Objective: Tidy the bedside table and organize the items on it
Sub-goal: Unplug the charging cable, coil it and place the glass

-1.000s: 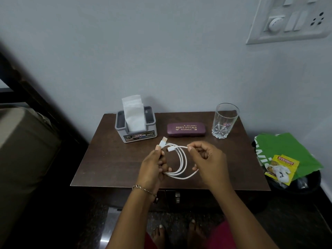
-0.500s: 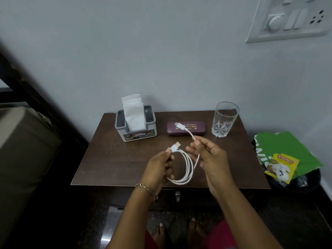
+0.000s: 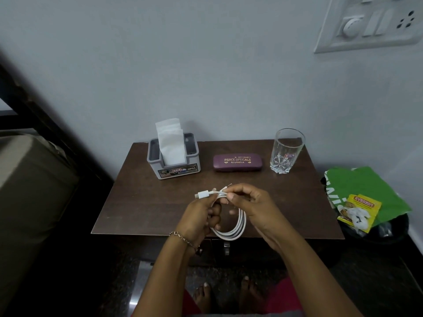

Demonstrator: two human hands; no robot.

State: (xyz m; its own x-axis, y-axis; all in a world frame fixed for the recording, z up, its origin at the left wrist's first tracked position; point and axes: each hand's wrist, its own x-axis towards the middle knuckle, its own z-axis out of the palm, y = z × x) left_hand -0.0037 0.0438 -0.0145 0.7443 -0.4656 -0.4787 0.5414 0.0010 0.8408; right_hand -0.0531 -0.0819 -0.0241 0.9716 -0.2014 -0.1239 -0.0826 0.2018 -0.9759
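A white charging cable [image 3: 238, 227] hangs in a coiled loop above the front of the dark wooden bedside table [image 3: 146, 202]. My left hand [image 3: 201, 218] grips the coil, with one white plug sticking out to the left. My right hand [image 3: 254, 207] pinches the cable's other end at the top of the coil, right beside my left fingers. Along the table's back stand a grey tissue holder [image 3: 174, 156] with white tissues, a purple spectacle case [image 3: 237, 162] and an empty clear glass [image 3: 287, 153].
A black bin [image 3: 377, 234] to the right of the table holds a green bag [image 3: 366, 191] and a yellow packet [image 3: 360, 211]. A bed [image 3: 29, 191] with a dark frame lies to the left. The wall has a switch panel [image 3: 370, 24] at top right. My bare feet [image 3: 226, 294] show below.
My right hand brought the loose cable end down from near the spectacle case to the top of the coil. Both hands now meet there; the loop hangs tighter and lower.
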